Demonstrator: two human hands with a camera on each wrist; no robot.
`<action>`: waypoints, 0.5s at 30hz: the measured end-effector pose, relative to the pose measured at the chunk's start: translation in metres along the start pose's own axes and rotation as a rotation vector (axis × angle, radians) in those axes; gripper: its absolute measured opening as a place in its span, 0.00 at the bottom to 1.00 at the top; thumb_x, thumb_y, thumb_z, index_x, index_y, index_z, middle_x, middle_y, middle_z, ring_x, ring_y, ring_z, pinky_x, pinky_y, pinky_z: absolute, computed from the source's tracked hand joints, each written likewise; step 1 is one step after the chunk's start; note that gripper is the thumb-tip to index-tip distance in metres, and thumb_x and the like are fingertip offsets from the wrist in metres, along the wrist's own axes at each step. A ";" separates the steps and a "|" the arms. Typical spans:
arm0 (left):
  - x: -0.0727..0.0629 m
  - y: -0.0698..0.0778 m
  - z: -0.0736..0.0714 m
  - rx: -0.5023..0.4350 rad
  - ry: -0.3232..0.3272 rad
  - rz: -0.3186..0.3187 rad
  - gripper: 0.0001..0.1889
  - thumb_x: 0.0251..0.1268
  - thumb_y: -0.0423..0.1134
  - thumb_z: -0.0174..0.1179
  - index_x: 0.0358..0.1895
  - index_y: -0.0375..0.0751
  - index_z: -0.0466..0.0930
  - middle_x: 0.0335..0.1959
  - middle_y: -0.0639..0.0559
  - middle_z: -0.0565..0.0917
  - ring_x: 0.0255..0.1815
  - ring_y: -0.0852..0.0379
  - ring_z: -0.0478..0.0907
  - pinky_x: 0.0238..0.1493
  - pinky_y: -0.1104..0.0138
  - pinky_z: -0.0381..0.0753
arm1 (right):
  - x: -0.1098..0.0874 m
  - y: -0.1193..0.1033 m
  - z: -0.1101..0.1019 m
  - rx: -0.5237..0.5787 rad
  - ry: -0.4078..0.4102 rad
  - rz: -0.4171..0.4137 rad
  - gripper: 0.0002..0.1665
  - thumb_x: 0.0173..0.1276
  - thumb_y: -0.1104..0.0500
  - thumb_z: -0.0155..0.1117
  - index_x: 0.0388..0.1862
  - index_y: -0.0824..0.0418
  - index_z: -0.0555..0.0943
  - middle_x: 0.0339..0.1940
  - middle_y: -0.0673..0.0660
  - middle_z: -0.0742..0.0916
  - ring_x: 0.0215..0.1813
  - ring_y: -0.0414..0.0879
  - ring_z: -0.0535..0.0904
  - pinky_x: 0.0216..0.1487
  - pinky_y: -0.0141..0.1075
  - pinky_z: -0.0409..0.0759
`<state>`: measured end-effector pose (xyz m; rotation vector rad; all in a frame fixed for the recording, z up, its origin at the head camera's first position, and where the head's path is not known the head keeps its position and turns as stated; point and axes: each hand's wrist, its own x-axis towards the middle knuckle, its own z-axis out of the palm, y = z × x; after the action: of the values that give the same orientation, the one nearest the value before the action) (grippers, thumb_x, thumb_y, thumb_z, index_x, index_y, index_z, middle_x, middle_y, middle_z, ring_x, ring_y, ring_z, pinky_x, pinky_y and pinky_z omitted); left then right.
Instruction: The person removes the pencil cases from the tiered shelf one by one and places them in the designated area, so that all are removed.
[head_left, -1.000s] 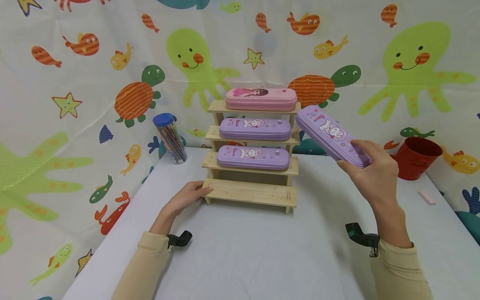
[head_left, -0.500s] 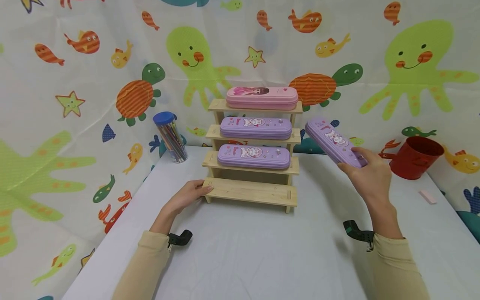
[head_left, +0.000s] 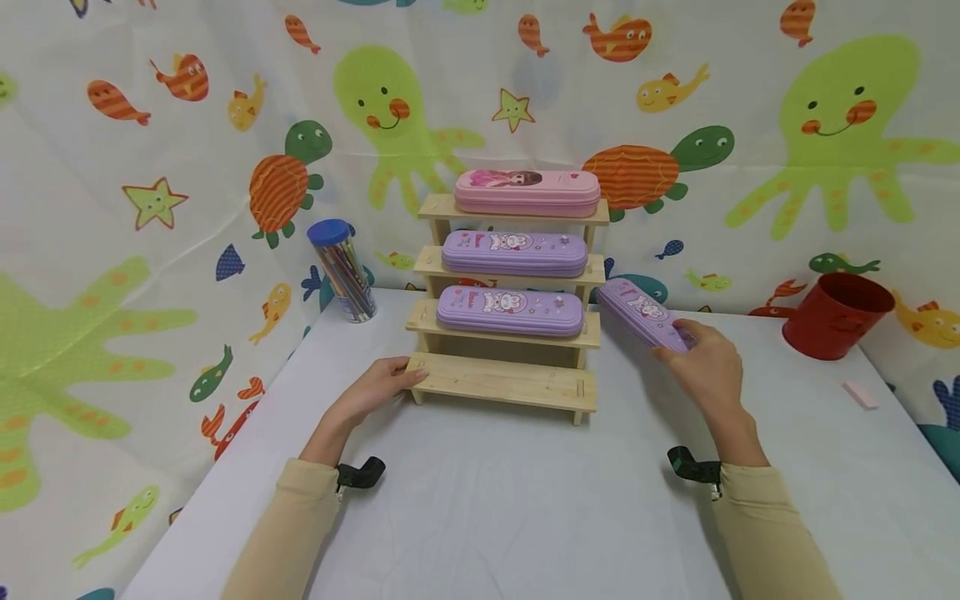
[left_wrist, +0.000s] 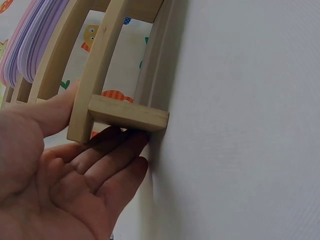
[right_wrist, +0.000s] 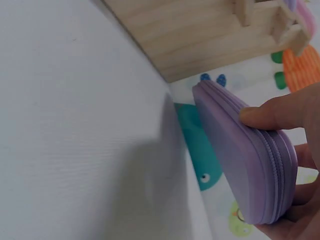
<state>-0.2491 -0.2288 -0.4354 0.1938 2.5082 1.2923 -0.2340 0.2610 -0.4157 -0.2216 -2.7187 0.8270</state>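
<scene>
My right hand [head_left: 707,367] grips a purple zipped pencil case [head_left: 637,310] by its near end, and the case slants up toward the stand's right side. In the right wrist view the pencil case [right_wrist: 225,145] hangs over the table, thumb on one side and fingers on the other. My left hand [head_left: 375,390] pinches the left end of the lowest step of a stepped wooden stand [head_left: 502,383], thumb above and fingers beneath. That lowest step is bare. A pink pencil case [head_left: 528,193] lies on the top step, with purple pencil cases [head_left: 513,254] on the two below.
At the back left stands a clear tub of pencils [head_left: 345,271] with a blue lid. A red bucket [head_left: 832,321] is at the back right, and a small pink block [head_left: 860,395] lies before it. Behind hangs a sea-animal sheet [head_left: 562,100].
My right hand has come lower and leftward with the purple pencil case, nearer the table and the stand. The left hand keeps its place on the lowest step; the head view shifts slightly.
</scene>
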 end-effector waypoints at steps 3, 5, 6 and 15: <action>0.000 0.002 0.000 -0.002 -0.006 0.003 0.26 0.74 0.53 0.55 0.63 0.36 0.76 0.41 0.47 0.79 0.41 0.53 0.69 0.37 0.63 0.67 | -0.001 0.002 0.007 -0.017 -0.029 0.024 0.35 0.63 0.49 0.67 0.67 0.65 0.75 0.63 0.71 0.80 0.62 0.69 0.74 0.59 0.62 0.71; 0.000 0.004 0.001 -0.006 -0.009 0.007 0.25 0.74 0.53 0.55 0.62 0.36 0.77 0.37 0.48 0.77 0.38 0.53 0.67 0.34 0.64 0.66 | -0.002 0.002 0.012 -0.031 -0.051 0.037 0.36 0.63 0.49 0.67 0.67 0.65 0.74 0.63 0.72 0.80 0.61 0.70 0.74 0.59 0.62 0.71; 0.000 0.005 0.000 -0.008 -0.010 0.010 0.25 0.74 0.53 0.55 0.61 0.36 0.77 0.36 0.48 0.76 0.36 0.53 0.67 0.33 0.64 0.65 | -0.002 0.002 0.014 -0.038 -0.063 0.043 0.37 0.63 0.49 0.67 0.67 0.66 0.74 0.63 0.72 0.79 0.61 0.70 0.73 0.59 0.62 0.71; -0.009 0.014 -0.002 -0.020 -0.014 0.017 0.23 0.76 0.47 0.54 0.63 0.33 0.76 0.40 0.47 0.79 0.38 0.51 0.68 0.35 0.63 0.68 | -0.005 -0.002 0.027 -0.099 -0.232 -0.018 0.48 0.61 0.45 0.71 0.72 0.68 0.65 0.59 0.75 0.75 0.53 0.66 0.74 0.52 0.60 0.74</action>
<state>-0.2421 -0.2244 -0.4205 0.2192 2.4855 1.3178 -0.2377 0.2443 -0.4374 -0.1282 -2.9771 0.7568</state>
